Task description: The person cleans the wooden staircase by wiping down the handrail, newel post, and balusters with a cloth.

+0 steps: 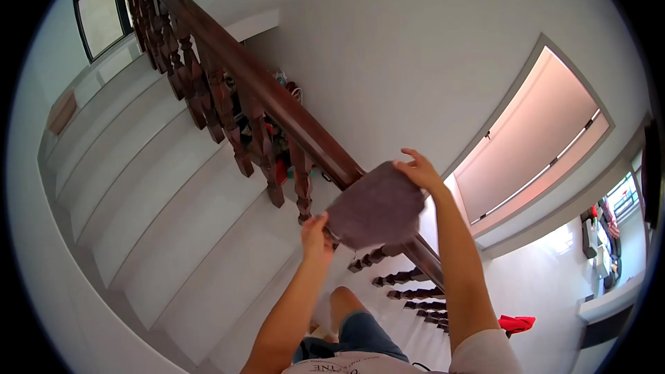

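Note:
A greyish-purple cloth (377,208) is spread between my two hands, over the dark wooden handrail (277,100). My left hand (317,237) pinches its lower left corner, thumb on top. At the upper right edge, my right hand (418,172) grips the cloth between thumb and fingers, with one finger raised. The cloth hides a stretch of the rail beneath it; whether it touches the wood I cannot tell.
Pale stairs (173,187) rise to the left, with turned wooden balusters (260,145) under the rail. More steps descend at lower right. A door (530,135) stands at right, and a red item (516,323) lies below. Assorted objects show behind the balusters.

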Demonstrator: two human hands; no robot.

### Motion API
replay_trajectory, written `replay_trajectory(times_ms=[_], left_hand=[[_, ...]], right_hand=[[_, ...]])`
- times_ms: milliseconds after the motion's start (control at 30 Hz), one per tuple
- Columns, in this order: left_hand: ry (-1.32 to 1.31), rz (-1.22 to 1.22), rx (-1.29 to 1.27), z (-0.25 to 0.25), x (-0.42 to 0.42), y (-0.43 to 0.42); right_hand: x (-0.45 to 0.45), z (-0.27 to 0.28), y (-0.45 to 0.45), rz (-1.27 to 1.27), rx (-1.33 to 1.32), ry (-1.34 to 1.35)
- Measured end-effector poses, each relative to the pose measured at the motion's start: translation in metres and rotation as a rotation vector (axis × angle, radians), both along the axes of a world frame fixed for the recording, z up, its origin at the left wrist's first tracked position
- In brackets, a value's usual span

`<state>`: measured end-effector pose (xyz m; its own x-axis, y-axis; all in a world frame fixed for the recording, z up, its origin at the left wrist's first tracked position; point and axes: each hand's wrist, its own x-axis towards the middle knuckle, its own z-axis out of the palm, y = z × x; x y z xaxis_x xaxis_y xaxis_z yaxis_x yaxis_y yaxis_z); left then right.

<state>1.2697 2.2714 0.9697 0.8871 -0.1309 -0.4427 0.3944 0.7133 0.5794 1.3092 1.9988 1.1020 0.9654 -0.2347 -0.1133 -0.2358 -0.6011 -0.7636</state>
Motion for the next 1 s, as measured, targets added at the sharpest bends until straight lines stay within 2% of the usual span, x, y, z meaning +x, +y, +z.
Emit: replay_trajectory(times_ms=[33, 67, 133, 200, 233, 300, 333, 400, 467, 500, 600, 633, 733, 833, 933, 967, 1000], left_hand=[[0.003, 0.109, 0.096, 0.008, 0.014, 0.0], [-0.002, 0.099, 0.186, 0.016, 0.023, 0.007], [0.011, 0.087, 0.363, 0.009, 0.031, 0.024], [0.015, -0.182, 0.435, -0.016, 0.023, 0.027], [0.001, -0.268, 0.441, -0.014, 0.009, 0.012], [-0.136, -0.609, 1.033, 0.004, -0.002, -0.002], [-0.305, -0.402, 0.902, -0.024, -0.008, -0.026], [-0.488, -0.207, 0.667, -0.027, 0.024, -0.05], [-0.522, -0.234, 0.484, 0.004, 0.067, -0.05], [-0.504, -0.272, 0.599, -0.007, 0.085, -0.048], [-0.589, 0.077, 0.693, 0.025, 0.118, -0.04], [-0.527, 0.138, 0.752, 0.048, 0.128, -0.037], [-0.096, 0.111, 0.575, 0.049, 0.137, -0.04], [0.01, -0.006, 0.599, 0.081, 0.148, -0.017], [-0.104, -0.056, 0.588, 0.072, 0.136, 0.008], [-0.131, -0.013, 0.642, 0.071, 0.133, 0.013], [-0.168, 0.072, 0.739, 0.091, 0.144, 0.022]], right_hand=[[0.012, -0.021, 0.006, 0.036, -0.18, -0.058], [0.023, -0.043, 0.016, 0.07, -0.36, -0.117], [0.027, -0.102, 0.053, 0.277, -0.109, -0.302], [0.009, -0.08, 0.094, 0.034, -0.253, -0.326], [0.009, -0.077, 0.097, 0.022, -0.273, -0.321], [0.013, -0.07, 0.099, 0.008, -0.294, -0.286], [0.016, -0.066, 0.101, 0.004, -0.301, -0.262], [0.026, -0.068, 0.103, 0.005, -0.273, -0.304], [0.046, -0.062, 0.115, 0.048, -0.312, -0.407], [0.058, -0.056, 0.124, 0.053, -0.308, -0.39], [0.094, -0.033, 0.144, 0.139, -0.287, -0.406], [0.108, -0.023, 0.153, 0.16, -0.269, -0.386], [0.138, 0.007, 0.171, 0.245, -0.233, -0.348], [0.16, 0.012, 0.182, 0.342, -0.265, -0.435], [0.181, 0.022, 0.195, 0.377, -0.306, -0.517], [0.191, 0.026, 0.206, 0.353, -0.264, -0.52], [0.203, 0.034, 0.221, 0.324, -0.217, -0.521]])
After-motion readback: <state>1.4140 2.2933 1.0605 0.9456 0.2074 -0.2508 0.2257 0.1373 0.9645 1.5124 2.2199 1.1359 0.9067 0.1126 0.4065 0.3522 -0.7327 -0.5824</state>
